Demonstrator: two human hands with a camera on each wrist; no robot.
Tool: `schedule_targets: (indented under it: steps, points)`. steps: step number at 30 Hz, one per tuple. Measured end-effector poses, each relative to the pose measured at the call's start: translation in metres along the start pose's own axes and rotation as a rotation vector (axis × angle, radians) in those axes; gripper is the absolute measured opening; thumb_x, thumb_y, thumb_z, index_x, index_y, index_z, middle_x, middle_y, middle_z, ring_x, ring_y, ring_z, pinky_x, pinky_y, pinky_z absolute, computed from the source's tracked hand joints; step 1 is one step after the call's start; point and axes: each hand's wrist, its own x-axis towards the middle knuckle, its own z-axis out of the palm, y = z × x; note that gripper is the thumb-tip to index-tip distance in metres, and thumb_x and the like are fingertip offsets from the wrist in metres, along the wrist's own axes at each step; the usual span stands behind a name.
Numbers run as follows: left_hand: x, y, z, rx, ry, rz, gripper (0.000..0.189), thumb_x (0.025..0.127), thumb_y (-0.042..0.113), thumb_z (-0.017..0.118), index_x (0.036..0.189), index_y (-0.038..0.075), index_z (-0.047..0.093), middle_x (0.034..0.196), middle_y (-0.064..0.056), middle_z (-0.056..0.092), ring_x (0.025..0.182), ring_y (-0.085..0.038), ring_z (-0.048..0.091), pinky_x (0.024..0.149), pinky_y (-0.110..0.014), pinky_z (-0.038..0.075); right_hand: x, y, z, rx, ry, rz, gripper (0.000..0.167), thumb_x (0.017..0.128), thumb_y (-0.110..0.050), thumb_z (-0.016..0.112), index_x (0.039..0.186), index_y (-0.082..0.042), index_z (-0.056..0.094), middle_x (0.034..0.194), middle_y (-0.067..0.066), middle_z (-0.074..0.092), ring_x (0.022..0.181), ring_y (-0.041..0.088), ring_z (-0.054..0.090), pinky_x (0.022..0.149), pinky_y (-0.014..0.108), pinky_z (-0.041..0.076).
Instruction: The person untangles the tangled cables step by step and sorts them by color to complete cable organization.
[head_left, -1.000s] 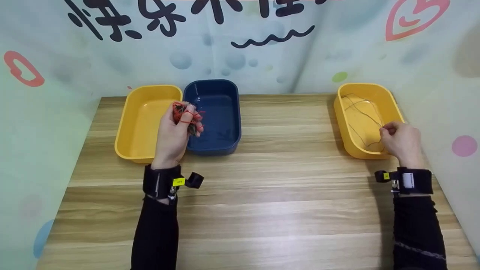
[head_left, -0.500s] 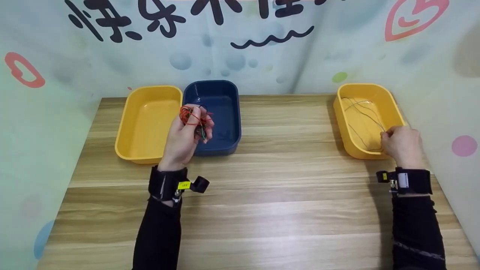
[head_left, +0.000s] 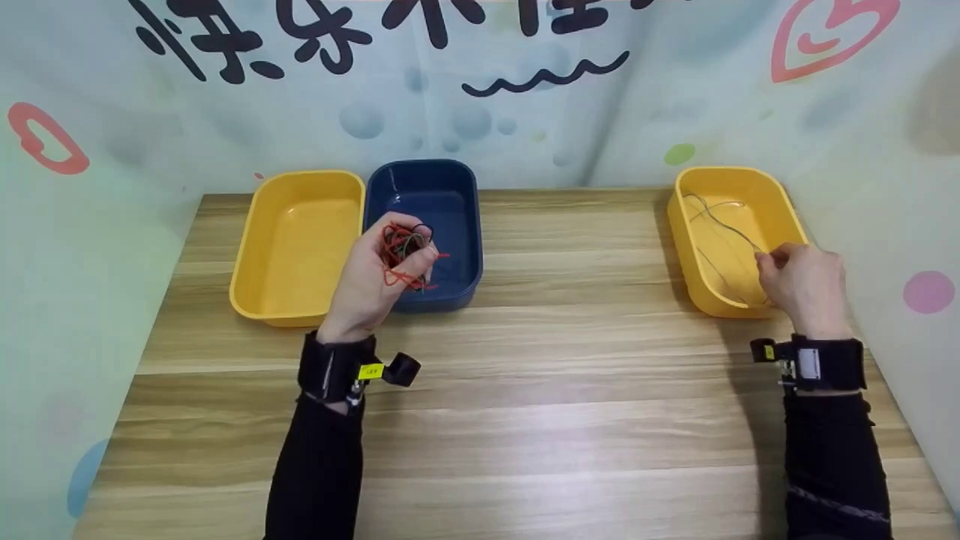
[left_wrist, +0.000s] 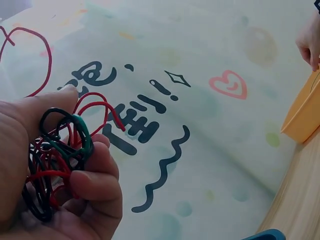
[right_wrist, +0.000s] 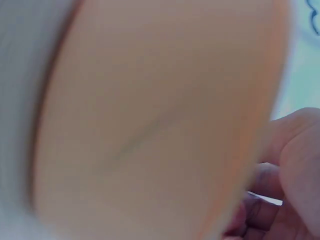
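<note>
Wires are gripped by the left hand, left of centre; a grey wire is pinched by the right hand at the bin, right of frame. Probably light, springy (tangle-prone); loose ends should be pinched.

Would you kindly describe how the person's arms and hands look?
Both hands are bare. The sleeves are black, the right with a greyish stripe. Each wrist wears a black strap with a small camera and yellow label; the right strap also has a white patch.
</note>
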Motion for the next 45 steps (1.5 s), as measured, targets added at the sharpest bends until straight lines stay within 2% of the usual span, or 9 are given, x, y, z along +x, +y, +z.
schedule_targets:
  steps: [4,7,12,16,20,24,32,40,45]
  points:
    - [0.001,0.002,0.004,0.035,0.016,-0.021,0.019,0.093,0.009,0.062,0.11,0.003,0.056,0.09,-0.008,0.063,0.067,-0.022,0.059,0.058,-0.026,0.05,-0.002,-0.024,-0.003,0.083,0.14,-0.1,0.03,0.093,-0.018,0.06,0.089,0.01,0.07,0.081,0.029,0.068,0.068,0.044,0.062,0.063,0.038,0.044]
    - [0.001,0.003,0.008,0.047,0.033,-0.053,0.02,0.098,0.021,0.057,0.109,0.004,0.055,0.088,-0.006,0.064,0.066,-0.018,0.061,0.053,-0.025,0.046,-0.004,-0.046,-0.004,0.135,0.235,-0.208,0.025,0.091,-0.015,0.063,0.088,0.009,0.071,0.08,0.026,0.069,0.064,0.038,0.061,0.061,0.023,0.035]
    - [0.002,0.001,0.013,0.015,0.034,-0.077,0.048,0.089,0.048,0.055,0.109,0.005,0.055,0.088,-0.005,0.063,0.068,-0.017,0.062,0.05,-0.023,0.042,-0.009,-0.086,-0.004,0.203,0.362,-0.383,0.019,0.089,-0.011,0.065,0.086,0.007,0.071,0.077,0.021,0.068,0.062,0.03,0.058,0.062,0.017,0.032]
    - [0.002,0.0,0.016,-0.023,0.04,-0.103,0.054,0.086,0.054,0.053,0.11,0.005,0.054,0.087,-0.006,0.063,0.065,-0.017,0.058,0.049,-0.021,0.039,-0.014,-0.124,-0.003,0.311,0.405,-0.458,0.012,0.087,-0.008,0.068,0.085,0.003,0.071,0.076,0.016,0.068,0.063,0.024,0.056,0.065,0.011,0.034]
    - [0.003,0.0,0.019,-0.028,0.07,-0.156,0.032,0.1,0.035,0.047,0.111,0.006,0.053,0.088,-0.005,0.062,0.072,-0.015,0.06,0.048,-0.02,0.037,-0.02,-0.16,0.0,0.438,0.394,-0.552,0.005,0.084,-0.003,0.069,0.084,0.001,0.071,0.074,0.014,0.067,0.062,0.019,0.057,0.067,0.007,0.039]
    - [0.003,0.002,0.024,-0.064,0.089,-0.197,0.017,0.104,0.018,0.043,0.113,0.006,0.052,0.089,-0.005,0.06,0.076,-0.015,0.058,0.048,-0.02,0.035,-0.026,-0.19,0.007,0.546,0.357,-0.673,0.003,0.081,0.0,0.069,0.084,0.001,0.07,0.074,0.013,0.067,0.063,0.017,0.058,0.067,0.009,0.043]
    - [0.003,0.0,0.033,-0.225,0.104,-0.152,0.016,0.102,0.009,0.041,0.117,0.004,0.046,0.09,-0.007,0.054,0.067,-0.014,0.051,0.049,-0.021,0.034,-0.043,-0.238,0.027,0.733,0.211,-0.846,0.004,0.082,-0.002,0.069,0.085,0.0,0.067,0.078,0.01,0.068,0.066,0.018,0.061,0.066,0.017,0.049]
    - [0.001,-0.004,0.046,-0.092,0.13,-0.208,0.026,0.104,0.014,0.04,0.129,0.007,0.04,0.1,-0.008,0.051,0.067,-0.015,0.049,0.056,-0.022,0.04,-0.056,-0.272,0.058,0.739,0.167,-0.912,0.017,0.08,-0.012,0.077,0.09,-0.003,0.066,0.079,0.008,0.067,0.069,0.017,0.06,0.062,0.023,0.049]
    - [0.001,-0.007,0.052,-0.105,0.096,-0.188,0.023,0.104,0.013,0.04,0.125,0.004,0.042,0.097,-0.005,0.053,0.064,-0.014,0.049,0.053,-0.021,0.04,-0.059,-0.281,0.069,0.722,0.18,-0.875,0.014,0.08,-0.009,0.077,0.087,-0.004,0.066,0.078,0.005,0.065,0.068,0.015,0.056,0.06,0.025,0.047]
